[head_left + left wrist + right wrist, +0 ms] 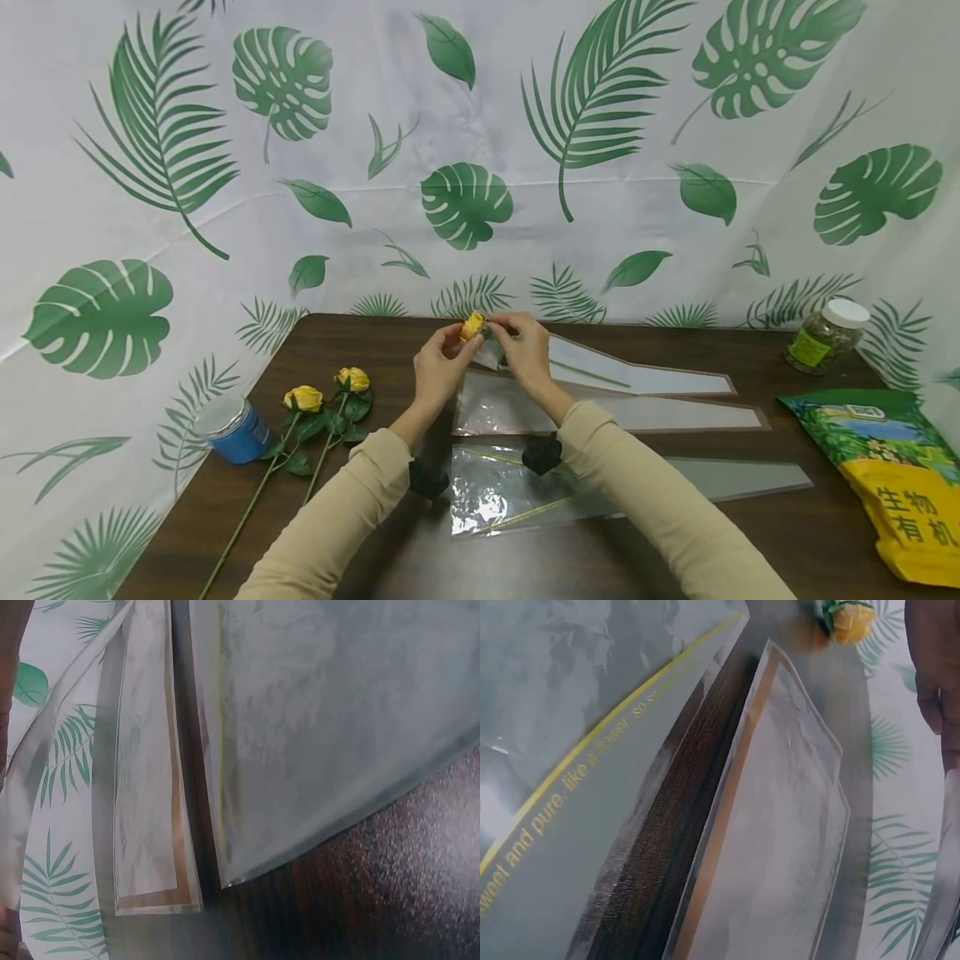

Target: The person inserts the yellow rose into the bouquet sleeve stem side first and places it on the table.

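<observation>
At the table's far edge, my left hand [438, 367] and right hand [527, 350] pinch the mouth of a clear flower sleeve [588, 358] from its two sides. A yellow rose [472, 326] has its head at that mouth, between my fingers; its green stem shows through the film, running right. In the left wrist view the sleeve's raised edge [52, 709] slants up, with only bits of the hand at the left border. The right wrist view has my right hand's fingers at its right border, above the sleeve's edge.
Two more flat flower sleeves lie nearer me: a white one [675, 412] and a grey one [757, 477] with yellow lettering. On the left are two yellow roses [303, 398] and a blue can [238, 433]. A white-lidded jar [825, 335] and a yellow-green bag [892, 483] stand right.
</observation>
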The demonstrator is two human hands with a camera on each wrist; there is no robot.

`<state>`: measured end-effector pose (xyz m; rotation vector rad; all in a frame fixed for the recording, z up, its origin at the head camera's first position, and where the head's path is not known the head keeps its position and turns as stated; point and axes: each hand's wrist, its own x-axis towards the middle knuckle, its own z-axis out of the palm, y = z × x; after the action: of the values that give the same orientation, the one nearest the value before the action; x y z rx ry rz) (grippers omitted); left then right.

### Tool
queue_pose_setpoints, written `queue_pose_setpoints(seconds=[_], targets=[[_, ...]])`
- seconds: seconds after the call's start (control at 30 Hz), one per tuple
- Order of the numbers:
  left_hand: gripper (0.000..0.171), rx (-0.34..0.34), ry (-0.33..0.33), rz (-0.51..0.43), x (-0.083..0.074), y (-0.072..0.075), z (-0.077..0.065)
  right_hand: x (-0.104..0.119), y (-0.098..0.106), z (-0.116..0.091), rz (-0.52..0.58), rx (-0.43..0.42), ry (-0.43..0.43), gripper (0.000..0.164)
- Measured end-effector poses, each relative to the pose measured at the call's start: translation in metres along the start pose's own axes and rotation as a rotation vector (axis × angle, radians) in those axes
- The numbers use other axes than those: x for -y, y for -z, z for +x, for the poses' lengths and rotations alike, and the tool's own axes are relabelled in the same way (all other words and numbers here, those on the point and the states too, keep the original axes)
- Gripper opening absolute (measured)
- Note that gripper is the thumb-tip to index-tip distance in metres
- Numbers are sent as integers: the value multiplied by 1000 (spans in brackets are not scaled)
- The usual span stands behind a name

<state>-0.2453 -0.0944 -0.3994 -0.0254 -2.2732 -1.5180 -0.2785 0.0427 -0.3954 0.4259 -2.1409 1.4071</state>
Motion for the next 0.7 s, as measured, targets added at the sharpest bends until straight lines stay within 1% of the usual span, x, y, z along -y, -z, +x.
queue_pose_setpoints(seconds=[0.1,0.23,0.37,0.47,0.7], targets=[[45,40,-44,33,0,-1,-1,0,-1,2,-15,5,5,10],[46,56,-90,69,0,-2,-2,1,-1,4,-40,13,15,11],[44,64,-111,110,0,-3,-1,2,-1,5,-58,21,27,10],[43,71,-107,146,1,-4,-1,2,-1,5,-69,28,32,10],[40,102,-61,203,2,-7,0,2,-2,7,-102,40,73,12]])
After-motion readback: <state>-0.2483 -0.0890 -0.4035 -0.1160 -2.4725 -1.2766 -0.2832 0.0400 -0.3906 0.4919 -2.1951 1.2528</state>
